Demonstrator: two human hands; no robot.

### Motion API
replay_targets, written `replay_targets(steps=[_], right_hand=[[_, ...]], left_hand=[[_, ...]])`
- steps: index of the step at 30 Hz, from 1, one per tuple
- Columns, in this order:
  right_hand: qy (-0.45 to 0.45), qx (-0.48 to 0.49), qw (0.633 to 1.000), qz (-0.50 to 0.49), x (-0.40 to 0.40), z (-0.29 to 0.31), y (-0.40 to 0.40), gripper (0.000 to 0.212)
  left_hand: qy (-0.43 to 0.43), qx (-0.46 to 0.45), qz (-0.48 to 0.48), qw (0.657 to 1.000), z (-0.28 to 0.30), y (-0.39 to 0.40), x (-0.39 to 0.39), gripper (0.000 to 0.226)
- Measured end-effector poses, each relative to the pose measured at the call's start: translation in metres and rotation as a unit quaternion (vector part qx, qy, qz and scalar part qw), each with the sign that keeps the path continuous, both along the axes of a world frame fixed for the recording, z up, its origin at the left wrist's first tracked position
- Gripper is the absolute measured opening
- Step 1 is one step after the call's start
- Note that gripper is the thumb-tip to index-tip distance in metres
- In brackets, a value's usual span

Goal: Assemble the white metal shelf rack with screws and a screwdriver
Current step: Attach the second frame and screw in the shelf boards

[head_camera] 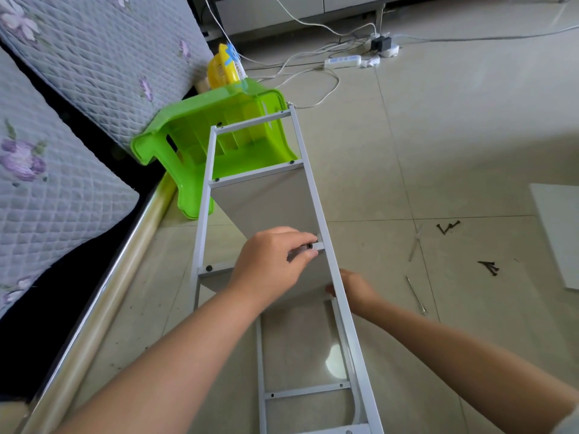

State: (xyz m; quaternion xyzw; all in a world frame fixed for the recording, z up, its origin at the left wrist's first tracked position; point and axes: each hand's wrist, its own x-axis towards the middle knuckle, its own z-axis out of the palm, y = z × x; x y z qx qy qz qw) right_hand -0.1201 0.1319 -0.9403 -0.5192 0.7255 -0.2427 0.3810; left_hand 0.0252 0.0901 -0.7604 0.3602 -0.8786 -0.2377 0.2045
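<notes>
The white metal shelf rack [308, 170] lies lengthwise away from me, its far end propped on a green plastic stool [200, 133]. My left hand [272, 264] pinches a dark screw [310, 246] at the end of a crossbar, right by the rack's right rail. My right hand [354, 288] reaches behind that rail from the right and holds the shelf panel [275, 202] edge; its fingers are mostly hidden. A thin screwdriver [416, 296] lies on the floor tiles to the right. Two small piles of dark screws [448, 227] [489, 267] lie beyond it.
A quilted mattress and bed frame [62, 151] run along the left. A loose white panel [557, 233] lies at the right edge. A clear plastic bag strip [415, 245] sits near the screws. A power strip [343, 61], cables and a yellow fan [224, 68] are at the back.
</notes>
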Motion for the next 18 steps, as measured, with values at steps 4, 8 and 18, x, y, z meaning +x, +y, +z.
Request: replay_targets(steps=[4,8,18], right_hand=[[0.027,-0.003,0.999,0.023,-0.002,-0.003,0.000,0.025],[0.060,-0.006,0.997,0.048,-0.004,-0.002,0.000,0.028],[0.053,-0.033,0.997,0.052,-0.015,0.009,0.004,0.034]], left_hand=[[-0.023,0.013,0.006,1.000,0.007,-0.002,-0.004,0.027],[-0.037,0.005,0.004,0.999,0.011,-0.002,-0.002,0.014],[-0.186,-0.085,-0.081,0.976,0.016,-0.011,-0.006,0.043]])
